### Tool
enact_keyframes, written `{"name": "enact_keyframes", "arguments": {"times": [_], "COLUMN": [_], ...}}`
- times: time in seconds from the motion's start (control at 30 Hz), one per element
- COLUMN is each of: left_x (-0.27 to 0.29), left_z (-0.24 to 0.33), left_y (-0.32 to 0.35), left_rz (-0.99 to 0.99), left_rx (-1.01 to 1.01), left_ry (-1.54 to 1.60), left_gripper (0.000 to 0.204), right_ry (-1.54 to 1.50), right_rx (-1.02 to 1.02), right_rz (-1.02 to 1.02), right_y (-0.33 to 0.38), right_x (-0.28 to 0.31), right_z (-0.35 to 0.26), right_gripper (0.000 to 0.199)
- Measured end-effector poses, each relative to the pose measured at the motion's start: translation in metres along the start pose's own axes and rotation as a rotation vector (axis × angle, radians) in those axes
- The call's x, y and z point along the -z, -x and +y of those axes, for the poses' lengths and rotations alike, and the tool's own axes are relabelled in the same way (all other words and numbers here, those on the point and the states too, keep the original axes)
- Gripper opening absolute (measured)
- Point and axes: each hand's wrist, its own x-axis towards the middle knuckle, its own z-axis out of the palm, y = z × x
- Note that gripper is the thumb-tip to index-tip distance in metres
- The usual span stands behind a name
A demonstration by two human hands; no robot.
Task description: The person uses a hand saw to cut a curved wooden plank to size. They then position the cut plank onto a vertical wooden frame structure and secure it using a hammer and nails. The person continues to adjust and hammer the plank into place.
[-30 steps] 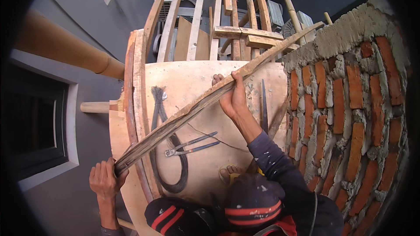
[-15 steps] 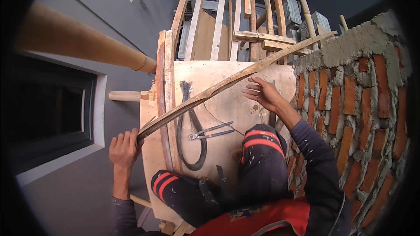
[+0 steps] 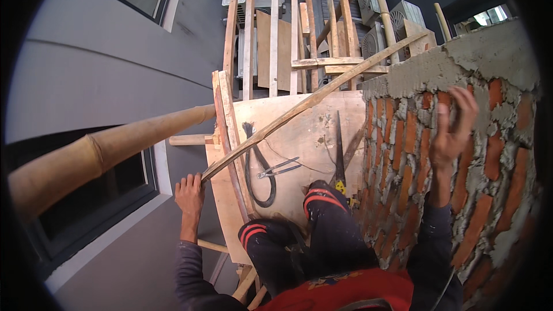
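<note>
The left hand (image 3: 189,198) grips the near end of a wooden strip (image 3: 311,101) slanting across the plywood (image 3: 308,132), seemingly steadying it, while the right hand (image 3: 456,129) is open, empty, by the brick wall (image 3: 479,222), and the next move likely calls for balance.

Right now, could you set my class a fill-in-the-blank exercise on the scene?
The left hand grips the long wooden strip, while the right hand holds ____.
The wall on the right is built of ____.
Of the pincers and the saw, the one farther right is the ____.
The stripes on the dark trousers are ____.
Missing words: nothing; bricks; saw; red.
</note>
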Motion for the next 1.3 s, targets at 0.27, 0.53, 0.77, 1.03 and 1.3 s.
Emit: {"name": "enact_keyframes", "arguments": {"times": [0.27, 0.53, 0.77, 1.03, 1.3], "left_x": [0.006, -0.005, 0.008, 0.02, 0.032], "left_z": [0.003, 0.009, 0.016, 0.008, -0.003], "left_y": [-0.007, -0.012, -0.009, -0.027, -0.029], "left_rz": [-0.15, -0.279, -0.276, -0.459, -0.634], "left_rx": [0.104, 0.195, 0.295, 0.345, 0.34], "left_ry": [0.052, 0.104, 0.239, 0.331, 0.374], "left_gripper": [0.028, 0.024, 0.022, 0.033, 0.028], "right_ry": [-0.386, -0.548, -0.768, -0.991, -0.869], "right_rx": [-0.452, -1.091, -1.627, -1.985, -2.075], "right_rz": [-0.709, -0.719, -0.704, -0.351, -0.249], "right_y": [0.015, 0.079, 0.122, 0.125, 0.139], "right_x": [-0.066, -0.19, -0.308, -0.374, -0.389], "right_z": [0.033, 0.076, 0.055, 0.051, 0.048], "right_gripper": [0.041, 0.073, 0.101, 0.103, 0.04]}}
